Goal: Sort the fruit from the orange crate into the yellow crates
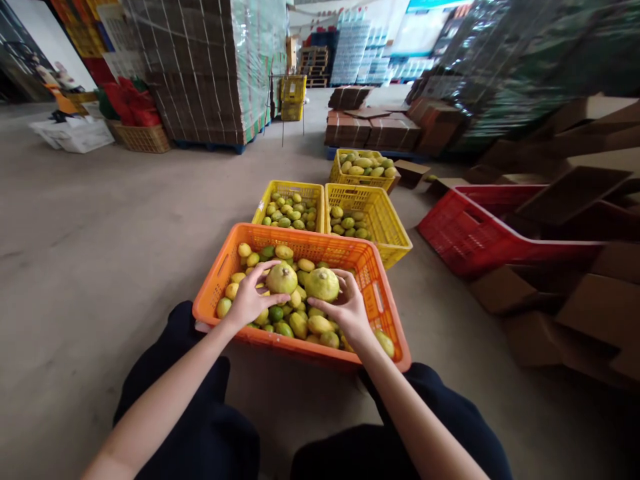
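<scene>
left hand fingers clamped on pale fruit | right hand fingers curled around yellow-green fruit | both over orange crate | no readable writing

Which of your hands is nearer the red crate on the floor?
Right. The right hand holds a fruit at the orange crate's side facing the red crate; the left hand is at the far side.

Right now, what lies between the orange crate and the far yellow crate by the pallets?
In the head view, two yellow crates of green-yellow fruit stand side by side between the orange crate and the far yellow crate.
</scene>
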Demonstrator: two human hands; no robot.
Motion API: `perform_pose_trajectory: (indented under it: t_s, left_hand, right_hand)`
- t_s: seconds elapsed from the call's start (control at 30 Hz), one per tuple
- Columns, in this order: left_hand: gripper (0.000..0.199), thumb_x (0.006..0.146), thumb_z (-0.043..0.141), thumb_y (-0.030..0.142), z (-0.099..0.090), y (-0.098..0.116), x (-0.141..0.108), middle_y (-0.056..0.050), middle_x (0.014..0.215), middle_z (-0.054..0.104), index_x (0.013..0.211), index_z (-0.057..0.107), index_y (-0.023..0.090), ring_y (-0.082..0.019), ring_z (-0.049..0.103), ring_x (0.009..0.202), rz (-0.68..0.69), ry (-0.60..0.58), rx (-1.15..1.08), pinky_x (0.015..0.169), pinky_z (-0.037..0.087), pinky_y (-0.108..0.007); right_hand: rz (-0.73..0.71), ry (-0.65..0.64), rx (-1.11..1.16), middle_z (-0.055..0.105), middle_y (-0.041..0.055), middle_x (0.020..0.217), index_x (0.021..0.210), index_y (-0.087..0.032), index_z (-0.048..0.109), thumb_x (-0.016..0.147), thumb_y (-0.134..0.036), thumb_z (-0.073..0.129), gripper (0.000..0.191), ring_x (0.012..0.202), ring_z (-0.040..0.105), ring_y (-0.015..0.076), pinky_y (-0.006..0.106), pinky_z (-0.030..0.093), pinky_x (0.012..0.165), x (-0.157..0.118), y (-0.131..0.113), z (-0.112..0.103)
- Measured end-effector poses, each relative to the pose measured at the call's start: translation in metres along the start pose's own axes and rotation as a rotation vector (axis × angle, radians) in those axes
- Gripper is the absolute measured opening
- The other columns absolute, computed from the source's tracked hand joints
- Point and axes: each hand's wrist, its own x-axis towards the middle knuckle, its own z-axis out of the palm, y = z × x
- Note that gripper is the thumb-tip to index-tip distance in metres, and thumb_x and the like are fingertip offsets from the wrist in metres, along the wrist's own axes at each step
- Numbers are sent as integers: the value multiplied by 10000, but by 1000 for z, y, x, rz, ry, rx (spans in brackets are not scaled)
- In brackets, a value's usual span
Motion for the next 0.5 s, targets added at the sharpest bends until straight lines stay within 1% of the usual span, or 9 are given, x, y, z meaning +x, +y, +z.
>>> perform_pose_trajectory:
  t_s: [0.13,0.23,0.3,0.4,0.5]
  left_hand:
    - [651,506,873,83,6,2,0,-67,1192,664,1116,693,221,-214,654,1003,-34,30,-79,820,560,-250]
    - [665,467,873,41,10,8,-1,-65,1172,678,1090,712,209,-219,659,1008,-108,25,-140,818,555,-238]
    - [655,467,876,37,10,11,-2,-70,1176,681,1082,717,197,-229,655,1043,-177,7,-200,832,551,-234]
    - [595,533,882,106,7,10,-3,-91,1142,697,1099,708,172,-267,644,1100,-315,-43,-334,862,560,-277]
    - [470,669,838,212,3,4,-2,-125,1074,716,1104,685,122,-300,659,1082,-441,-113,-484,866,578,-352]
  right_hand:
    - [23,-6,20,659,-4,1030,993,-265,556,464,-233,920,642,957,661,212,321,564,795,-2,-2,-1]
    - [53,-12,51,687,-14,989,984,-264,572,477,-226,916,614,924,670,201,308,557,796,-2,-3,-3]
    - [104,-22,103,707,-11,960,972,-255,595,502,-240,907,565,899,678,197,304,554,795,-1,-3,-4]
    - [273,-62,252,730,15,952,975,-234,625,559,-298,874,489,901,696,227,339,571,787,1,-4,-5]
    - [473,-121,389,749,60,927,989,-211,632,678,-401,775,392,933,710,273,402,594,785,3,-5,-5]
